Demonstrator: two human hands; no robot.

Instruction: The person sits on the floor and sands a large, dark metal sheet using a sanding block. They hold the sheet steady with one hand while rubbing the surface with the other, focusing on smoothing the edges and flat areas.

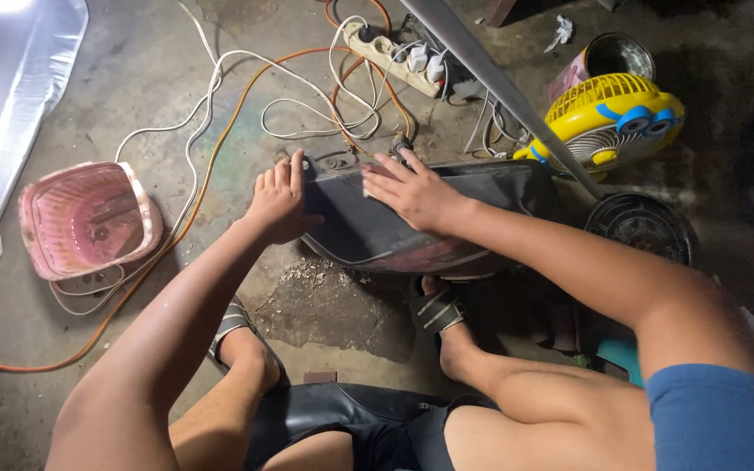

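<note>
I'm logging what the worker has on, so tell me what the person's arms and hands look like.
Both arms are bare from shoulder to fingertips: no gloves, no watch, no rings or bands visible. The left hand and right hand are uncovered. A blue sleeve edge shows at the right shoulder. No sleeve shows on the left arm.

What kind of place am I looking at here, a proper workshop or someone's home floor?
Most likely an informal home repair spot or garage floor. Stained bare concrete floor, a loaded power strip trailing tangled cords, and a small yellow fan suggest it. Both hands, left hand and right hand, press on a dark panel.
</note>
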